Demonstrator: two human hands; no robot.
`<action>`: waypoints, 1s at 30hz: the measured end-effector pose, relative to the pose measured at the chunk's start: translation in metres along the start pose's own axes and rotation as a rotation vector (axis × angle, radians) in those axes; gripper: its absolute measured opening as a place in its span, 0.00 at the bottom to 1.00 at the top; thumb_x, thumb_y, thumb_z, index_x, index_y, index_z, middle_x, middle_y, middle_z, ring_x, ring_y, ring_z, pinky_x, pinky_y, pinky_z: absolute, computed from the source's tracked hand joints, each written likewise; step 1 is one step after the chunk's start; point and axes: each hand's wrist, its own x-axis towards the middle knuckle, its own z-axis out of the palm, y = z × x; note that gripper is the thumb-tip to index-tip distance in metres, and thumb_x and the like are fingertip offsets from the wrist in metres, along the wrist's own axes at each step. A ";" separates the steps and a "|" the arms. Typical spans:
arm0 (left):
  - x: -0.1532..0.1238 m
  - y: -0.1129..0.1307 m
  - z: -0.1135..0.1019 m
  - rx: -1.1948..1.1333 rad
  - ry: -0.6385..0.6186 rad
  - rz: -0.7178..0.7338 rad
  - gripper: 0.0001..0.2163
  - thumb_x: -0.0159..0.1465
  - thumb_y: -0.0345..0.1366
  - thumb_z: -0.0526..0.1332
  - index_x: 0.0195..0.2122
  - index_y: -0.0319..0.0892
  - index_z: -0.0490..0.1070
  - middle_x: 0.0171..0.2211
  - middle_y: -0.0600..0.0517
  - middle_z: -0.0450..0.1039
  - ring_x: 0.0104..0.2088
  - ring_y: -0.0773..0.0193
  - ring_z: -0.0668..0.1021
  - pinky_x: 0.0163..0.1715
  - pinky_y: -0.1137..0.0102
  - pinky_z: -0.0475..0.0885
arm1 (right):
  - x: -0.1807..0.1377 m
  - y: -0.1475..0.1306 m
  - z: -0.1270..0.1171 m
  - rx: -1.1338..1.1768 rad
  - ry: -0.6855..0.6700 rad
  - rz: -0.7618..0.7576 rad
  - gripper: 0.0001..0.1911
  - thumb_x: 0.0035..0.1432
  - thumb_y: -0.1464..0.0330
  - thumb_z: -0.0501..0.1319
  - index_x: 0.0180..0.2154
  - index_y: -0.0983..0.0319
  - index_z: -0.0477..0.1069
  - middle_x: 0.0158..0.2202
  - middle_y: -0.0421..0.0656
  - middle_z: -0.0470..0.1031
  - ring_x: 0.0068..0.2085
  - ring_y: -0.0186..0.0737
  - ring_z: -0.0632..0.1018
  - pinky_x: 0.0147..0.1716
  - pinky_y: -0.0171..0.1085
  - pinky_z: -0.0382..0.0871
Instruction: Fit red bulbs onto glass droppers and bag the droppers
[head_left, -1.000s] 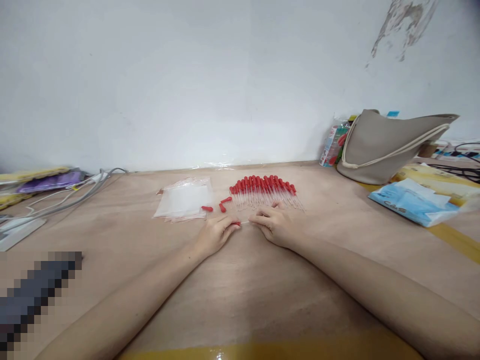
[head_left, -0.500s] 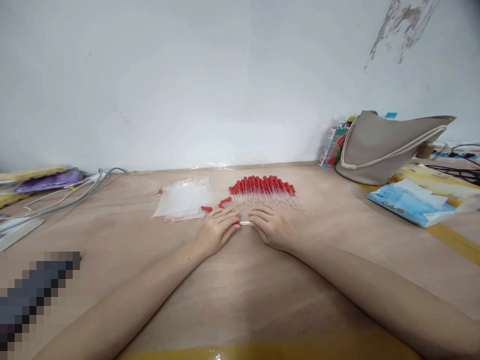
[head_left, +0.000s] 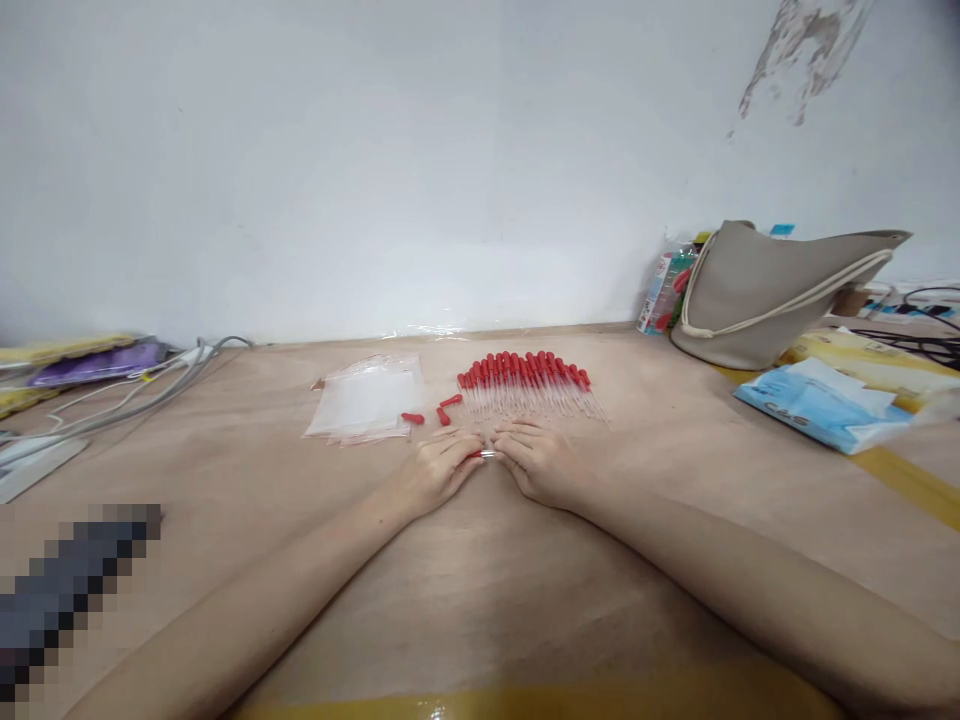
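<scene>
My left hand (head_left: 441, 468) is closed on a red rubber dropper bulb (head_left: 475, 455), pinched between thumb and fingers. From the bulb a short stretch of clear dropper tube (head_left: 488, 454) runs across to my right hand (head_left: 541, 464), whose fingers close on its other end. The two hands almost meet just above the table. Behind them a fan-shaped row of several droppers (head_left: 525, 372) lies with red bulbs toward the wall. Loose red bulbs (head_left: 443, 416) lie left of the row, beside a pile of clear plastic bags (head_left: 367, 397).
At the right stand a grey bag (head_left: 765, 290) with a cord and a bottle (head_left: 664, 290), with a blue tissue pack (head_left: 821, 405) in front. Cables (head_left: 176, 375) and a purple packet (head_left: 101, 362) lie at the far left. A wall (head_left: 337, 200) closes off the table's back.
Both hands have come slightly nearer to me and closer together, so less tube shows between them. The loose bulbs behind my left hand are more fully uncovered.
</scene>
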 end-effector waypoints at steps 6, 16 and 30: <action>0.000 0.000 0.001 -0.023 -0.004 -0.010 0.07 0.62 0.33 0.53 0.38 0.41 0.68 0.36 0.48 0.75 0.41 0.63 0.76 0.44 0.65 0.71 | 0.002 -0.003 0.005 0.021 -0.025 0.058 0.11 0.60 0.71 0.48 0.34 0.62 0.70 0.34 0.43 0.75 0.38 0.37 0.74 0.41 0.39 0.62; -0.004 -0.019 -0.005 0.094 0.036 -0.230 0.15 0.56 0.41 0.60 0.44 0.42 0.67 0.46 0.46 0.69 0.50 0.56 0.68 0.50 0.58 0.63 | 0.018 -0.008 -0.013 -0.202 -0.079 0.260 0.11 0.58 0.68 0.53 0.29 0.62 0.72 0.29 0.45 0.71 0.34 0.40 0.69 0.34 0.39 0.57; -0.015 -0.040 -0.007 0.186 -0.005 -0.476 0.07 0.59 0.37 0.56 0.34 0.42 0.71 0.35 0.49 0.67 0.37 0.60 0.70 0.40 0.64 0.66 | 0.092 0.032 0.034 0.043 0.008 0.783 0.08 0.54 0.68 0.55 0.35 0.63 0.68 0.33 0.47 0.74 0.36 0.42 0.74 0.32 0.36 0.64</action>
